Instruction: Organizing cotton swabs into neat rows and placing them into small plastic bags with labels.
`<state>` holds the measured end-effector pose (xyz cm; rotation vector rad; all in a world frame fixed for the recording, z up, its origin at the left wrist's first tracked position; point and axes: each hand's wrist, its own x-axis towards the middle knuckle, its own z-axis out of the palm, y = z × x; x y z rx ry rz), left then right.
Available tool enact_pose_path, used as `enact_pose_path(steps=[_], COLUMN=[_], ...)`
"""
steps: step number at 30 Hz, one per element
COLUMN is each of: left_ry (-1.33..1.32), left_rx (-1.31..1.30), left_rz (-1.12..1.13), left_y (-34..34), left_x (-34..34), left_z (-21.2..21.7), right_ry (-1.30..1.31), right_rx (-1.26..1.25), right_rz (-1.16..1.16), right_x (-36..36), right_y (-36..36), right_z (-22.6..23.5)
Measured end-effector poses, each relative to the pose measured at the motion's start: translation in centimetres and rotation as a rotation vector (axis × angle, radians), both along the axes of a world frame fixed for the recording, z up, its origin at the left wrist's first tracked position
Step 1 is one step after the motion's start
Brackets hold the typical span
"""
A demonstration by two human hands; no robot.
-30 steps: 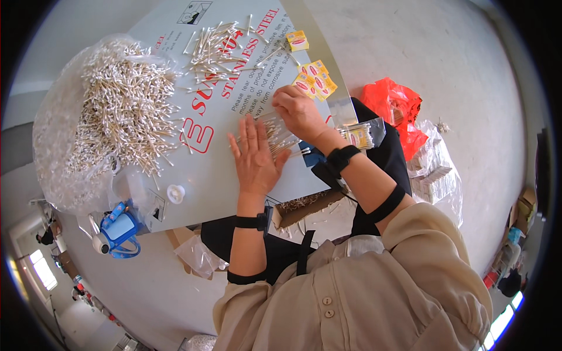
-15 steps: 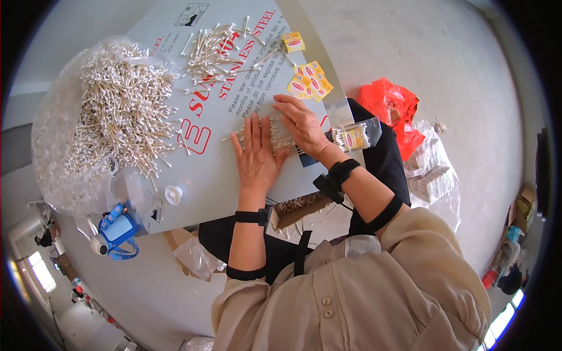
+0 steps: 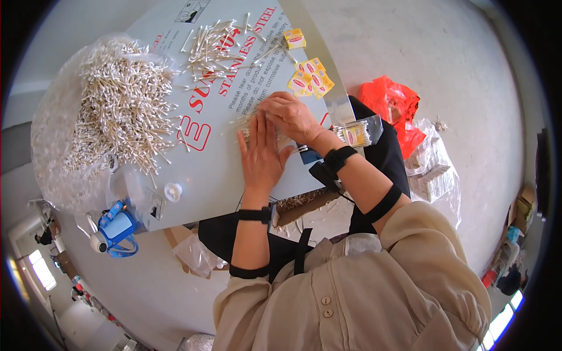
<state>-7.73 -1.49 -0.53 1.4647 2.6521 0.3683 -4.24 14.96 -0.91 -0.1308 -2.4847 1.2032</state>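
Observation:
My left hand (image 3: pixel 262 155) lies flat with fingers stretched out over a small batch of cotton swabs (image 3: pixel 242 124) on the grey table. The white tips blur at its left side. My right hand (image 3: pixel 293 119) is bent across the left fingertips, its fingers loosely curved; what lies under it is hidden. Beside my right wrist, at the table edge, is a clear pack of cotton swabs (image 3: pixel 356 134) with a yellow label. Several yellow cards (image 3: pixel 310 79) lie beyond my right hand, and a small yellow stack (image 3: pixel 294 38) sits farther off.
A big clear bag (image 3: pixel 52 134) spills a heap of cotton swabs (image 3: pixel 120 105) at the left. More loose swabs (image 3: pixel 213 50) lie at the far side. A white round lid (image 3: pixel 172 192) and a blue bottle (image 3: pixel 117 228) are near left. A red bag (image 3: pixel 389 102) is at the right.
My right hand has moved left, and its fingers now cross the left fingertips. My left hand has shifted slightly right; the swabs beneath look blurred.

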Motion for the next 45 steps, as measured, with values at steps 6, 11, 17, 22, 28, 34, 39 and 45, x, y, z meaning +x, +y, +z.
enact_pose_path(steps=[6,11,17,22,28,34,39,45], left_ry=[-0.008,-0.072,-0.035,-0.014,0.011,0.036,0.017,0.016], left_rx=[-0.019,-0.028,0.01,0.045,0.027,-0.015,-0.059,-0.026], left_rz=[-0.035,-0.02,0.056,0.095,0.12,0.099,0.06,0.086], left_y=[-0.1,-0.6,-0.8,-0.9,-0.7,-0.5,-1.3,0.5], left_x=[-0.2,0.6,0.3,0.7,0.0,-0.6,1.4,-0.4], left_z=[0.3,0.5,0.3,0.6,0.3,0.3,0.9,1.2], right_ry=[-0.041,-0.052,-0.049,-0.12,-0.117,-0.093,0.036,0.102], right_rx=[-0.172,-0.119,-0.023,-0.158,-0.312,-0.684,-0.555,-0.489], right_rz=[-0.052,-0.041,0.027,0.049,0.023,-0.099,-0.278,-0.361], right_x=[0.4,0.6,-0.6,-0.8,-0.7,0.6,4.9,7.1], right_y=[0.0,-0.2,-0.8,-0.4,-0.3,-0.3,-1.9,-4.9], right_z=[0.1,-0.1,-0.2,0.1,0.3,0.5,1.4,0.5])
